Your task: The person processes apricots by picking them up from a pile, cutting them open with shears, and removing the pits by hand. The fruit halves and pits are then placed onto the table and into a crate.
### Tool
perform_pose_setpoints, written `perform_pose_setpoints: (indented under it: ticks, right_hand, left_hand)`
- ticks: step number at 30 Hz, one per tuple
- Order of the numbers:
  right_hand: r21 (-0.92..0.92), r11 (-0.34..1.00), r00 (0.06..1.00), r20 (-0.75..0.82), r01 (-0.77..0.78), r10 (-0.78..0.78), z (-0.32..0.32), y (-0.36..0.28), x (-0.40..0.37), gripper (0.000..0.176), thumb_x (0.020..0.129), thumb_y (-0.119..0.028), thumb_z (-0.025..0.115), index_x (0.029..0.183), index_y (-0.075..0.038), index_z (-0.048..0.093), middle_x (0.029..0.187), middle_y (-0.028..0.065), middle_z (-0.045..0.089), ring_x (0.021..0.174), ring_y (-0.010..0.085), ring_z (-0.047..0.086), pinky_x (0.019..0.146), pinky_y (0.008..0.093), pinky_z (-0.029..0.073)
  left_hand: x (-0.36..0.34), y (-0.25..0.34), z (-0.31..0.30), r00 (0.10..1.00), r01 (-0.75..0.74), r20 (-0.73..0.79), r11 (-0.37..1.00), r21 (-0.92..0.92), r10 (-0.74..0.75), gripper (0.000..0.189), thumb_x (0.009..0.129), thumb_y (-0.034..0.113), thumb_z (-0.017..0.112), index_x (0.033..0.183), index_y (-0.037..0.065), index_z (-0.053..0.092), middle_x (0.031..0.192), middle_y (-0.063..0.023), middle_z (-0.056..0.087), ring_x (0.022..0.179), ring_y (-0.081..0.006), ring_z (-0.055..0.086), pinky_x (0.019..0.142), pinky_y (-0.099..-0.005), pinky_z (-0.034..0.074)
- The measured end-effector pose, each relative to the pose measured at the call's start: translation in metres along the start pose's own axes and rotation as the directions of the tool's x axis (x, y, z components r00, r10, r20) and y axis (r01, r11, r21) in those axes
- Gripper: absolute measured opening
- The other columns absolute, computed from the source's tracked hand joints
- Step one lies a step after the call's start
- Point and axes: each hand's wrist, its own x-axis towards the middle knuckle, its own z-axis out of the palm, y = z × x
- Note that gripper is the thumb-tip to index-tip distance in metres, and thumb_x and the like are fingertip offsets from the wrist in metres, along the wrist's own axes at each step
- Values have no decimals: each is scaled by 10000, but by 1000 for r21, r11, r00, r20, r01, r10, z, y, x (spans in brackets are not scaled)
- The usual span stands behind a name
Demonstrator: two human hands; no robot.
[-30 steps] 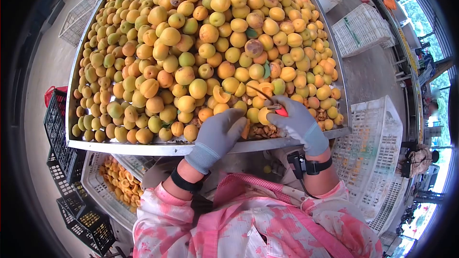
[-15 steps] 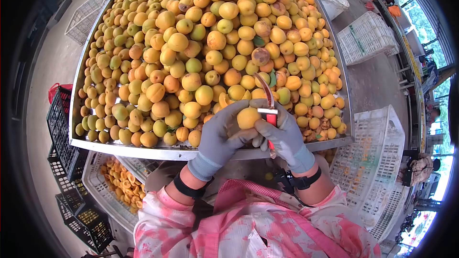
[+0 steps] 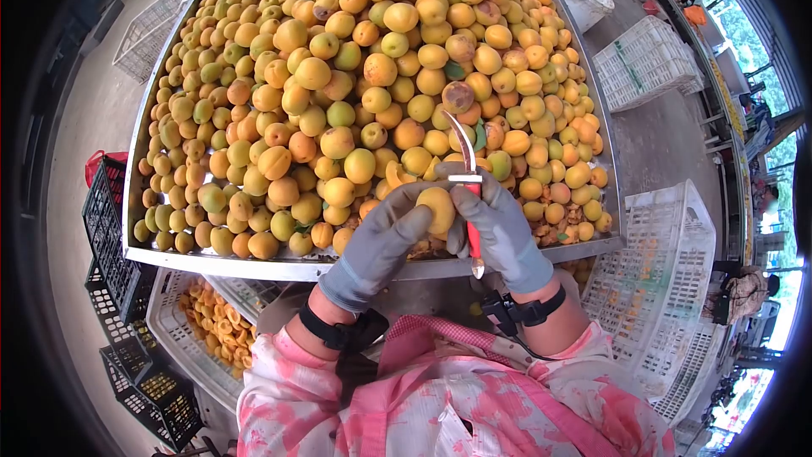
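Note:
My left hand (image 3: pixel 372 241), in a grey glove, pinches a yellow apricot (image 3: pixel 437 209) between thumb and fingers at the near edge of the pile. Close beside it, my gloved right hand (image 3: pixel 501 227) grips a red-handled knife (image 3: pixel 474 241). The knife's curved blade points up and away from me, apart from the apricot. Beyond both hands, a large heap of apricots (image 3: pixel 313 74) in yellow, orange and green fills a metal-rimmed table (image 3: pixel 245 267).
Below the table on the left, a white crate (image 3: pixel 165 300) holds halved apricots (image 3: pixel 218 319). Black crates (image 3: pixel 116 237) stand farther left. White crates (image 3: pixel 647 271) are on the right, with another white crate stack (image 3: pixel 647 63) and a white bucket (image 3: pixel 585 0) behind.
The knife has turned more upright, its blade now showing its bright flat side. My left hand has dropped slightly left, and the apricot has turned within its fingers.

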Motion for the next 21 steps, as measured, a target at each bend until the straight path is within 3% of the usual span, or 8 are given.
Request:
perform_pose_setpoints:
  ticks: [3,5,10,13,15,16,18,21]
  right_hand:
    - [-160,985,997,-28,70,-76,4,2,0,443,970,-343,517,1301,-52,466,721,-2,558,500,51,515,451,185,430]
    - [-207,976,997,-19,71,-77,10,0,-6,472,1000,-336,448,1367,-45,399,668,-10,498,519,38,456,451,184,406]
    - [-351,924,989,49,150,-141,17,7,-16,530,1006,-322,426,1432,-30,308,672,-6,492,539,59,483,473,198,428]
    - [-487,840,971,111,240,-213,19,10,-17,524,1006,-292,431,1432,-16,299,854,69,611,580,108,531,581,241,491]
    - [-613,746,964,116,260,-240,22,9,-18,522,1001,-265,438,1435,-13,293,1158,159,607,781,217,646,765,301,508]
    - [-613,746,964,117,260,-240,23,8,-18,522,1001,-265,438,1435,-13,293,1158,159,607,781,217,646,765,301,508]
    - [-671,686,954,123,282,-272,23,8,-17,529,993,-265,449,1433,-14,298,1319,211,509,1050,311,623,884,340,471]
    - [-689,675,960,116,262,-254,24,6,-19,547,986,-276,465,1434,-13,294,1280,221,530,1168,355,549,913,363,454]
  left_hand:
    - [1,-5,-6,985,-50,-162,999,16,52,631,886,373,646,1361,53,380,1183,-91,571,998,-169,587,888,-296,472]
    - [1,-1,-6,961,-90,-272,986,-138,50,625,896,375,631,1382,81,369,1189,-90,567,998,-161,589,844,-259,487]
    - [-1,1,-9,969,-97,-247,950,-298,22,604,921,318,611,1424,115,344,1204,-61,551,1022,-161,586,847,-259,500]
    - [0,2,-7,975,-94,-221,943,-320,22,616,925,310,607,1429,87,332,1239,-62,537,1082,-167,564,872,-266,495]
    - [0,6,-5,980,-84,-198,955,-283,28,623,921,309,613,1425,73,334,1252,-61,531,1107,-170,553,884,-271,492]
    - [0,8,-4,977,-99,-208,963,-250,47,636,908,307,632,1418,60,345,1240,-60,538,1096,-171,559,888,-274,492]
    - [0,8,-4,974,-113,-219,970,-217,65,649,895,306,651,1410,47,355,1229,-60,544,1086,-172,565,893,-276,492]
    - [1,4,-8,968,-127,-236,975,-183,82,650,863,298,692,1381,37,397,1207,-69,560,1057,-168,579,882,-277,498]
